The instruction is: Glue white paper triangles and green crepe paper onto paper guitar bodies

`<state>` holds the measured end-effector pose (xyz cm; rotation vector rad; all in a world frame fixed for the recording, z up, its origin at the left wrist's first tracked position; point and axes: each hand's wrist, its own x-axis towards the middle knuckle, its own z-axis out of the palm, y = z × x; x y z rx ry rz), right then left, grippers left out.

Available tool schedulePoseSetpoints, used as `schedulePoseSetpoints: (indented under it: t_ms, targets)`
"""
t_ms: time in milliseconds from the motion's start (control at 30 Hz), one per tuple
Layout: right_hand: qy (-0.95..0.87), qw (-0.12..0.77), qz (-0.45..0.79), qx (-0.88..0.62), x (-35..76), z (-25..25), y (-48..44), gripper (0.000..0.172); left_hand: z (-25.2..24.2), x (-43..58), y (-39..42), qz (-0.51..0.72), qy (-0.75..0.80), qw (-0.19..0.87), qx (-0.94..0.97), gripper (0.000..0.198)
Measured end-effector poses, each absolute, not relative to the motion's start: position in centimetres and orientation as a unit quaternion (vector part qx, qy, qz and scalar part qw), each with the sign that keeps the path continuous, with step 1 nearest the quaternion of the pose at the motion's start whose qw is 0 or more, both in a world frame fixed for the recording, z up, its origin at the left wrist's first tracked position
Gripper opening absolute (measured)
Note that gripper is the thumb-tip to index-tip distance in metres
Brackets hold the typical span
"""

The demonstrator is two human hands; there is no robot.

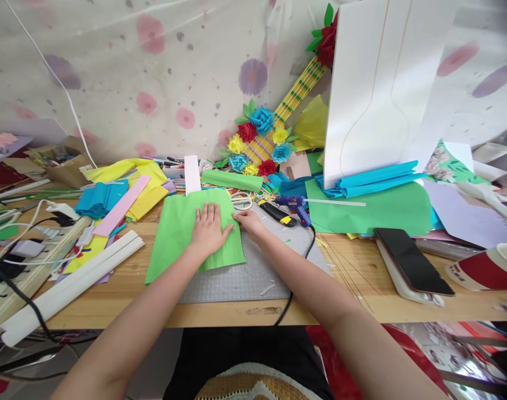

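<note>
A sheet of green crepe paper [174, 236] lies over the left part of a grey cutting mat [253, 272] and onto the wooden table. My left hand [209, 230] rests flat on the sheet with its fingers spread. At the sheet's right edge my right hand [250, 222] is closed, thumb and fingertips pinching the paper there. Just behind that hand are white loops [242, 201] that look like scissor handles. A black and yellow utility knife [277, 213] and a blue glue gun [296, 208] with a clear glue stick [337, 202] lie to its right.
Left are white paper rolls [74, 286], a power strip [40, 266] with cables and blue crepe paper [101, 199]. Behind, a flower-trimmed paper guitar [264, 141] leans beside a white board [374, 94]. A phone [414, 260] and paper cup [485, 268] stand right.
</note>
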<state>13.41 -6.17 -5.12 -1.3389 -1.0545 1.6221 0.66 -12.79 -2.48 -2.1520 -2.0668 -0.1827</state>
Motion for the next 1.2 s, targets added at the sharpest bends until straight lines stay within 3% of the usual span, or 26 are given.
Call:
schedulePoseSetpoints:
  t_ms: [200, 500, 733, 967, 1200]
  targets:
    - [-0.377, 0.400, 0.667, -0.503, 13.3, -3.9, -6.4, 0.020, -2.2, 1.1, -12.9, -0.063, -0.691, 0.064, -0.717, 0.076]
    - [-0.413, 0.385, 0.616, -0.550, 13.2, -4.5, -6.1, 0.026, -1.8, -1.1, -13.0, -0.155, -0.660, 0.016, -0.735, 0.066]
    - [-0.412, 0.389, 0.622, -0.541, 12.8, -5.0, -5.3, 0.029, -2.3, -4.6, -13.5, -0.147, -0.783, -0.015, -0.604, 0.090]
    - [-0.391, 0.394, 0.626, -0.548, 13.4, -5.5, -5.8, 0.029, -3.8, -3.3, -13.2, -0.138, -0.768, 0.031, -0.625, 0.080]
    - [-0.389, 0.411, 0.621, -0.542, 13.6, -6.1, -5.6, 0.031, -4.5, -2.7, -12.9, -0.191, -0.735, 0.045, -0.649, 0.059]
